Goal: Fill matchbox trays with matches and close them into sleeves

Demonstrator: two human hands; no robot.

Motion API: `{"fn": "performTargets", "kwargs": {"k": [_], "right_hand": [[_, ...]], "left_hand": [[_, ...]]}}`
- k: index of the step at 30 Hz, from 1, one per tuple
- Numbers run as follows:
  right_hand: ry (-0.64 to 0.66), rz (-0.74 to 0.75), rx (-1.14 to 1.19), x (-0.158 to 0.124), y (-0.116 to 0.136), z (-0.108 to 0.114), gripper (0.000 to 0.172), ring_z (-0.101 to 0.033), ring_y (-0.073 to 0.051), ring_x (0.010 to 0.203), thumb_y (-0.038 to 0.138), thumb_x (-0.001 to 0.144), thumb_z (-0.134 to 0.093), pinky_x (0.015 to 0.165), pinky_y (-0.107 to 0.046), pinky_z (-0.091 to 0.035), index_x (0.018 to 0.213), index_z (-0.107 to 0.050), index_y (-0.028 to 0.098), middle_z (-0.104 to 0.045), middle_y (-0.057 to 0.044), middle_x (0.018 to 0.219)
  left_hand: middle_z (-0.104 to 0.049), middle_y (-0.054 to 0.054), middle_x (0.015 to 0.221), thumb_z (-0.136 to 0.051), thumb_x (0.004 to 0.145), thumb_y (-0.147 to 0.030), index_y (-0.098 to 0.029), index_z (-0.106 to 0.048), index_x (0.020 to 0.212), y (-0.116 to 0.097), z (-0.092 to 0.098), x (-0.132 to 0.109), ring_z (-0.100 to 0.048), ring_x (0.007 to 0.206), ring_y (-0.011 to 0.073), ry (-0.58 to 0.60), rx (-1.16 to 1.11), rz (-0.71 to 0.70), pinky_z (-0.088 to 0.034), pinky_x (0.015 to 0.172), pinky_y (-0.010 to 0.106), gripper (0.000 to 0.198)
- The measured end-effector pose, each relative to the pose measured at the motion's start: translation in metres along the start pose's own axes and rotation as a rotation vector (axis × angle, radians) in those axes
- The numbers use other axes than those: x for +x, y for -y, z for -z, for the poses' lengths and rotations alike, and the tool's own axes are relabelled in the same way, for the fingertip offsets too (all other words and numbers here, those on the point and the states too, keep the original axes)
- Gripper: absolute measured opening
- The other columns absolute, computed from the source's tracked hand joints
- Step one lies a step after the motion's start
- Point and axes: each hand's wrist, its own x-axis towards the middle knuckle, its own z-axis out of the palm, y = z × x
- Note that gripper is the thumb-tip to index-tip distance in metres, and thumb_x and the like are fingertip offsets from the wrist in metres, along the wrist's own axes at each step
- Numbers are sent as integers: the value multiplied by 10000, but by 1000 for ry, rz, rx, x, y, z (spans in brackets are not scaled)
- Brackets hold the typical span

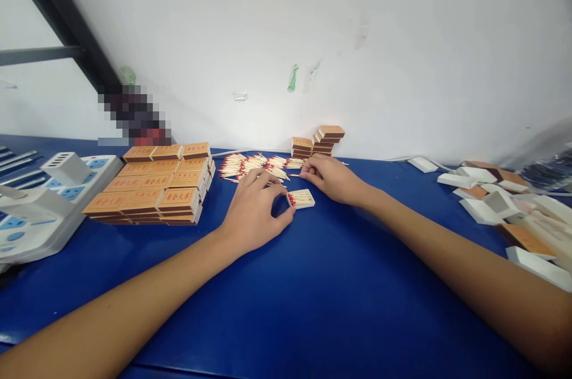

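A small white matchbox tray (305, 202), partly filled with red-headed matches, lies on the blue table. My left hand (252, 209) grips its left end between thumb and index finger. Just behind and to the right of the tray, my right hand (330, 177) is closed in a pinch, with a matchstick (295, 175) showing at the fingertips. Loose matches (236, 165) spread in a pile beyond both hands, and my left fingers hide part of that pile. Behind my right hand, several orange matchboxes (330, 131) are stacked against the wall.
Stacked orange matchboxes (147, 185) stand left of my left hand. Farther left lies a white power strip (80, 212) with plugs. White trays (480, 210) and orange sleeves (527, 240) are heaped at the right. A white wall (277, 27) closes off the table's back edge.
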Motion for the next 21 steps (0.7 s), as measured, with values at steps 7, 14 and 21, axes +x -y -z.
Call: {"fn": "performTargets", "kwargs": {"k": [7,14,21], "right_hand": [[114,94,18,-4,13,18,162,-576,-202,818,285,1001,-520,737,-322,-422,893,-600,196,-653,-86,955],[230,97,26,-8,33,43,194,-548,-192,755,328,993,-526,685,-316,-376,880,-617,199,-659,-54,852],[343,100,42,-13,43,43,113,-586,-192,782,274,948,-580,678,-308,-401,891,-651,206,-710,-66,930]], "left_hand": [[-706,96,1136,-769,873,-332,-192,-768,1022,1,2,2,-570,1210,321,-7,28,27,-483,1089,535,204],[-724,91,1095,-767,872,-323,-196,-768,993,0,2,3,-580,1201,318,-38,36,43,-480,1109,521,175],[-722,85,1095,-752,884,-331,-205,-764,1002,0,2,3,-575,1191,317,-16,18,50,-486,1091,532,173]]}}
